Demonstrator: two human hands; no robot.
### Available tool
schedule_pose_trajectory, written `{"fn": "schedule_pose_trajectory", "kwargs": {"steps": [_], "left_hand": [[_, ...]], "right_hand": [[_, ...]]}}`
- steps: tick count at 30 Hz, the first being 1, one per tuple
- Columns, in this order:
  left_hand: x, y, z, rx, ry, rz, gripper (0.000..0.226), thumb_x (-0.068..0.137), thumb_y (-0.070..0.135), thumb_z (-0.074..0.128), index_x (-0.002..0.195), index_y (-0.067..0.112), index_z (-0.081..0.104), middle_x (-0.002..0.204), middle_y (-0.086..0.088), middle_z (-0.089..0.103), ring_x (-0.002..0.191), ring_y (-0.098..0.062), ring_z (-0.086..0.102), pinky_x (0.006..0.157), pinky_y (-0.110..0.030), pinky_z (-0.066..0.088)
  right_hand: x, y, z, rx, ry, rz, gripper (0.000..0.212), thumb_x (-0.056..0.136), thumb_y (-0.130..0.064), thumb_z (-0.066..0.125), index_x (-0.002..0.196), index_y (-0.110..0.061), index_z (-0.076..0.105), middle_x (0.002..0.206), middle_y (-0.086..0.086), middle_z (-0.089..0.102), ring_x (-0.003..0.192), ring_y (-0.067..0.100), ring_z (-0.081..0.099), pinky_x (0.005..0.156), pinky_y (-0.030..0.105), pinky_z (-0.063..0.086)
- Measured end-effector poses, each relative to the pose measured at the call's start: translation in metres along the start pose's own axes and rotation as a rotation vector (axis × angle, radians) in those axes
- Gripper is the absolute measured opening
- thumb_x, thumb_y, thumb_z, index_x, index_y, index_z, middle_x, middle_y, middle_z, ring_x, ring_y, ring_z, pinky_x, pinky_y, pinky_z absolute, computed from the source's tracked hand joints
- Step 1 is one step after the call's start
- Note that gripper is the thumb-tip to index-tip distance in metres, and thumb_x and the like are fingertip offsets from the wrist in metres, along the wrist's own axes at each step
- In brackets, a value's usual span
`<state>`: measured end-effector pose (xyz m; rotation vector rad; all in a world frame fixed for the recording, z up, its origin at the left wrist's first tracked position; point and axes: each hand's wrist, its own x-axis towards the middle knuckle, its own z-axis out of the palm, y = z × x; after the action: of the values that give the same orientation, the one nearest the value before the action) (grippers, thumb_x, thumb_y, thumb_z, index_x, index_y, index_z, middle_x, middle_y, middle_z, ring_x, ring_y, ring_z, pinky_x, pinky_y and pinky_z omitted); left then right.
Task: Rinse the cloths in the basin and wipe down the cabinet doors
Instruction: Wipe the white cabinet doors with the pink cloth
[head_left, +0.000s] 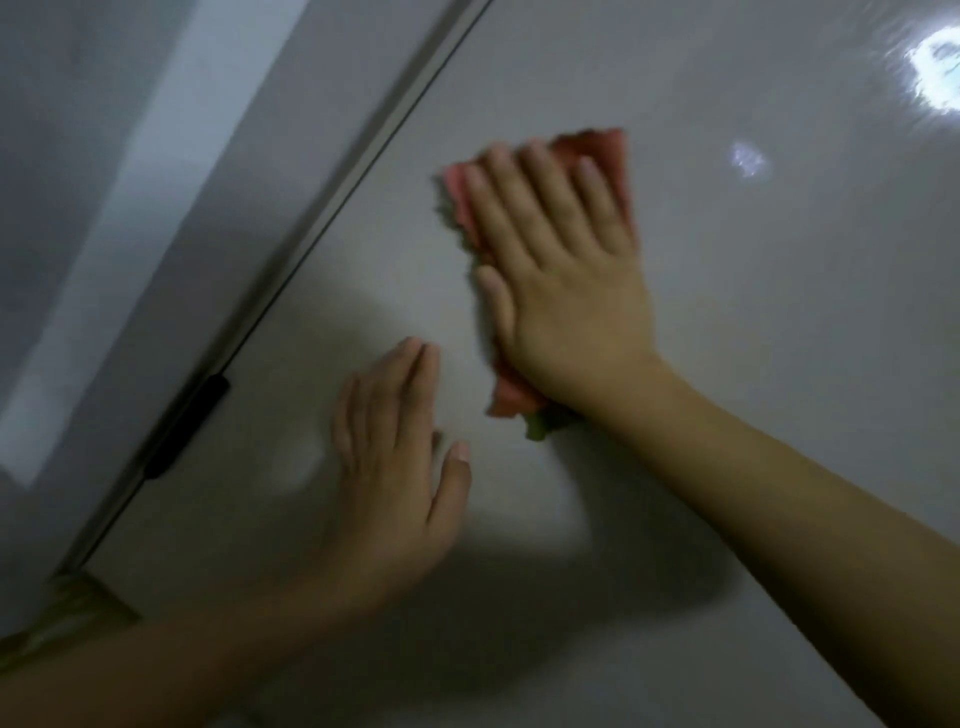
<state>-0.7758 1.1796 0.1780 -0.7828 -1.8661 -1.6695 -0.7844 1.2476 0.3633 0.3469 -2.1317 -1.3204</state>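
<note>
Glossy cabinet door (727, 364), seemingly red cloth (615, 150) against it

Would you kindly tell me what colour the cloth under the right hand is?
Pinkish red cloth, with a green bit at its lower edge; seen in the head view.

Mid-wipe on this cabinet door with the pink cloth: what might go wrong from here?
1. The right hand presses the pink cloth with flat fingers rather than gripping it, so the cloth may slide out and drop.
2. The bare left hand seems to rest on the glossy cabinet door, which may leave smudges on wiped areas.
3. Wiping toward the door's left edge could snag the cloth on the dark hinge-like fitting.
</note>
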Motion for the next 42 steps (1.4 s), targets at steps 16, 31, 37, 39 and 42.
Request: {"fn": "schedule_pose_trajectory", "kwargs": {"steps": [16, 31, 37, 39, 42], "left_hand": [[-0.016, 0.015, 0.01, 0.071, -0.067, 0.169, 0.065, 0.09, 0.03, 0.039, 0.146, 0.003, 0.023, 0.153, -0.015, 0.024, 0.143, -0.026, 0.02, 0.116, -0.046, 0.008], [-0.036, 0.052, 0.05, 0.164, -0.129, 0.445, 0.062, 0.092, 0.032, 0.038, 0.144, 0.0, 0.029, 0.152, -0.02, 0.024, 0.141, -0.033, 0.023, 0.114, -0.053, 0.014], [-0.051, 0.08, 0.069, 0.223, -0.118, 0.558, 0.063, 0.091, 0.035, 0.04, 0.144, 0.001, 0.03, 0.15, -0.021, 0.024, 0.14, -0.035, 0.024, 0.114, -0.053, 0.012], [-0.057, 0.091, 0.075, 0.203, -0.127, 0.602, 0.062, 0.091, 0.034, 0.04, 0.143, 0.002, 0.03, 0.149, -0.019, 0.024, 0.139, -0.034, 0.025, 0.114, -0.052, 0.012], [-0.07, 0.11, 0.084, 0.152, -0.15, 0.652, 0.061, 0.09, 0.034, 0.041, 0.142, 0.004, 0.031, 0.146, -0.017, 0.027, 0.137, -0.032, 0.028, 0.115, -0.05, 0.01]], "right_hand": [[-0.158, -0.03, 0.0, 0.076, -0.078, 0.251, 0.059, 0.097, -0.031, 0.039, 0.149, -0.012, 0.021, 0.153, 0.004, 0.013, 0.144, 0.026, 0.013, 0.119, 0.039, -0.003], [-0.249, -0.036, 0.001, 0.017, 0.017, 0.515, 0.055, 0.099, -0.033, 0.033, 0.149, -0.012, 0.022, 0.152, 0.004, 0.019, 0.145, 0.023, 0.012, 0.119, 0.04, 0.002], [-0.356, 0.036, -0.029, -0.063, -0.018, 0.599, 0.058, 0.1, -0.032, 0.029, 0.152, -0.013, 0.009, 0.15, 0.007, 0.025, 0.146, 0.018, 0.0, 0.119, 0.038, 0.0], [-0.361, 0.057, -0.033, -0.097, 0.059, 0.853, 0.058, 0.101, -0.031, 0.025, 0.15, -0.004, 0.013, 0.152, 0.019, 0.024, 0.145, 0.026, 0.007, 0.118, 0.04, 0.0], [-0.348, 0.038, -0.025, -0.034, 0.142, 1.064, 0.058, 0.098, -0.032, 0.024, 0.147, 0.0, 0.02, 0.151, 0.024, 0.027, 0.142, 0.033, 0.013, 0.117, 0.04, -0.003]]}}
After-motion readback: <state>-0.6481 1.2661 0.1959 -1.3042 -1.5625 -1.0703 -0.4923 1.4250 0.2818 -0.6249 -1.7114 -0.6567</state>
